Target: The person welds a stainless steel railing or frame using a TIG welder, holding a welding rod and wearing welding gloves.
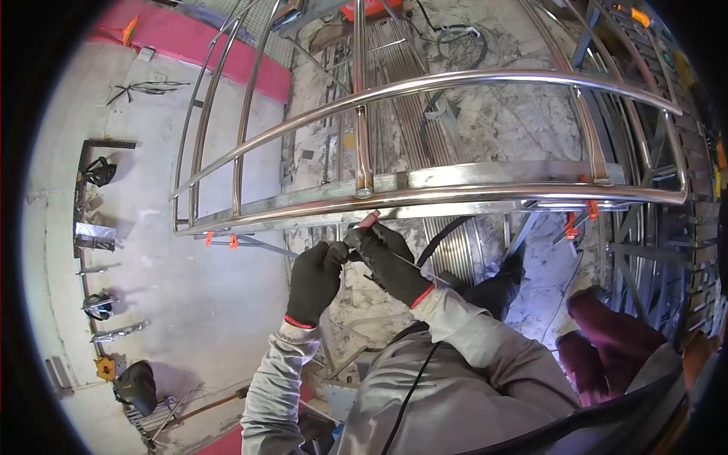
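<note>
Both my hands wear black gloves with red cuffs and meet just in front of a shiny tubular metal railing frame [303, 208]. My left hand [315, 277] is closed, its fingertips pinched against the right hand's fingers; what they grip is too small and dark to name. My right hand [390, 262] is closed around a thin metal rod [413, 265], which slants down to the right beside the wrist. One bare fingertip [370, 219] of the right hand points up near the frame's lower tube.
Orange clamps [571, 226] stand under the railing frame. Bundled metal tubes [402, 83] lie on the dusty floor beyond it. Tools hang or lie along the pale surface at left, including a dark helmet-like shell [136, 387]. Another person's maroon-clad legs [607, 341] are close on my right.
</note>
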